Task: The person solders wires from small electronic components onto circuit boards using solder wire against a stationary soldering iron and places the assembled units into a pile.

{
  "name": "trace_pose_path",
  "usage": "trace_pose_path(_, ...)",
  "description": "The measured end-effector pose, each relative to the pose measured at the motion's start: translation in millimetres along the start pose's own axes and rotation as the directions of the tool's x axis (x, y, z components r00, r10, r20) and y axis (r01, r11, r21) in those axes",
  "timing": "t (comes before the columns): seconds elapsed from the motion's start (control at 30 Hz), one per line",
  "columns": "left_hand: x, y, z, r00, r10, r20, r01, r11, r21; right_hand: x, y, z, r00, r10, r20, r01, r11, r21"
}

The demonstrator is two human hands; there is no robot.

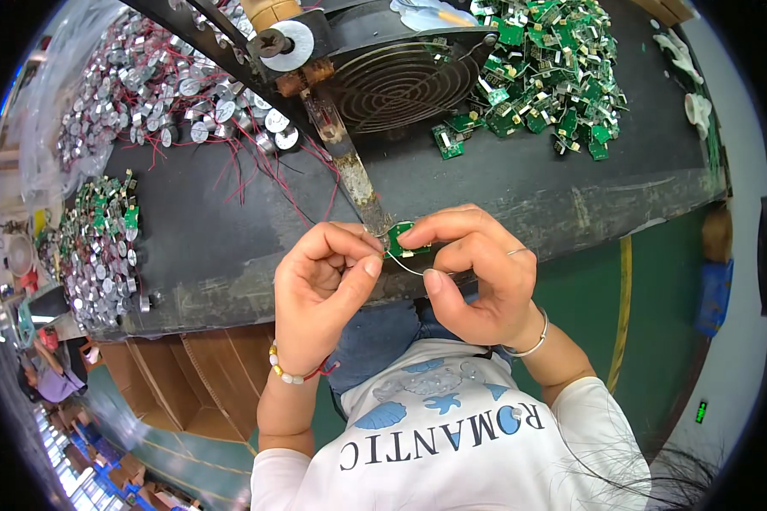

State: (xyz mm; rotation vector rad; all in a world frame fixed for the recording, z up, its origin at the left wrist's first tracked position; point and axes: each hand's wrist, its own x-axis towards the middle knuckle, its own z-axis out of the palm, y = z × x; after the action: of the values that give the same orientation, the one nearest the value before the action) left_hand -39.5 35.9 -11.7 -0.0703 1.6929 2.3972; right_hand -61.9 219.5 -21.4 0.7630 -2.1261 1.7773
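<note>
Close to the table's front edge, both hands meet at the tip of a fixed soldering iron [354,177]. My right hand [486,277] is closed, its index finger on a small green circuit board [411,237]. A silvery solder wire [405,266] runs from its thumb and middle finger to the board's left edge. My left hand [324,277] is closed in a pinch at that edge. Thin red wires [291,198] trail to its fingers from a pile of round silver motors [192,89]. The pinched wire end is hidden by the fingers.
A black fan with a round grille [409,85] stands behind the iron. At the far right lies a heap of green circuit boards [537,72]. Boards joined with motors [102,255] are stacked at the left edge. Cardboard boxes [187,383] stand below the table [204,294].
</note>
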Motion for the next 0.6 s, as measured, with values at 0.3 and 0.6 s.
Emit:
trace_pose_path(0.3, 2.6, 5.9, 3.8, 0.999, 0.037, -0.031, -0.038, 0.999, -0.027, 8.6, -1.1, 0.0, 0.999, -0.046, -0.010, 0.045, 0.999, -0.027)
trace_pose_path(0.6, -4.7, -1.8, 3.2, 0.999, 0.044, -0.022, -0.045, 0.999, -0.021, 0.4, 0.0, -2.2, 1.000, -0.014, 0.011, 0.014, 0.999, 0.044)
